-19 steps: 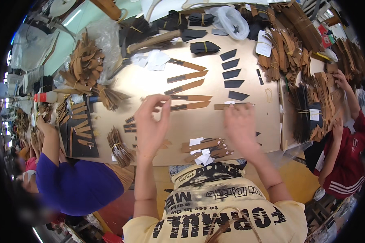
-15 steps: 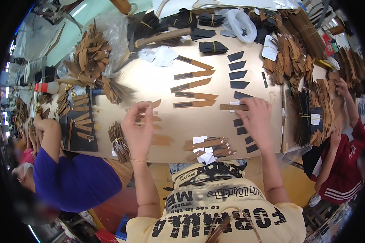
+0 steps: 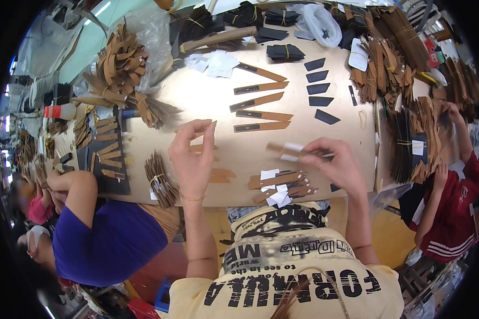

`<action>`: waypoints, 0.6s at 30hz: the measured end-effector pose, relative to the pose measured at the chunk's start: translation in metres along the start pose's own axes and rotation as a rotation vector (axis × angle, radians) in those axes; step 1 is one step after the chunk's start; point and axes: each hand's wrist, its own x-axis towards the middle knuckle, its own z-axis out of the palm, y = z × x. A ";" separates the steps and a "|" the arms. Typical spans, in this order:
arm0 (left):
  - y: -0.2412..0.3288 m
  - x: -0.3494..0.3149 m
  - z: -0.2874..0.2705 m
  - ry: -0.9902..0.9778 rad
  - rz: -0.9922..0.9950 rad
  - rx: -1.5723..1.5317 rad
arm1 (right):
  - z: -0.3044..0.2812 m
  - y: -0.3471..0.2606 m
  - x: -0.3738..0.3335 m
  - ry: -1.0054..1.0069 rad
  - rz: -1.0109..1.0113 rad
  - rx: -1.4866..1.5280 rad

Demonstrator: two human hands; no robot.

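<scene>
My right hand pinches a brown leather strip with a white paper piece around it, blurred by motion, above the pile of brown strips with white papers. My left hand is raised with thumb and fingers pinched on a small tan leather piece, seen almost edge-on at the fingertips. Beneath that hand lie tan leather pieces, partly hidden. Ahead, several tan straps with dark inlays lie spread in a column. Right of them runs a column of black slanted leather pieces.
A hammer, white papers and black bundles lie at the back. Brown strap bundles flank the work surface. A person in purple sits at left; another in dark red works at right.
My right hand has drawn the brown strip toward me and left, above the strip pile. My left hand stays raised, its tan piece now turned nearly edge-on. The view has shifted slightly.
</scene>
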 end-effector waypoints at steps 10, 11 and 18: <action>-0.013 -0.005 0.065 -0.318 0.291 0.170 | 0.030 0.018 -0.010 0.333 -0.334 -0.605; -0.014 -0.004 0.071 -0.343 0.334 0.238 | 0.021 0.023 -0.008 0.402 -0.318 -0.630; -0.016 -0.008 0.080 -0.398 0.471 0.363 | -0.023 0.046 0.012 0.675 -0.204 -0.626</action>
